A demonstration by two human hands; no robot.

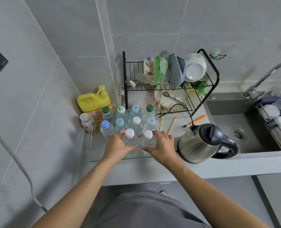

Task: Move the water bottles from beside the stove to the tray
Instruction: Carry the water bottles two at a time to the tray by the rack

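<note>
Between both hands' grip, two bottles.

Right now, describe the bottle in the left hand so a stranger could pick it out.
Find the steel electric kettle on the counter; left of it sits a clear tray of water bottles. In the nearest row, the left hand grips a white-capped bottle, left of the white-capped bottle the right hand holds.
</note>
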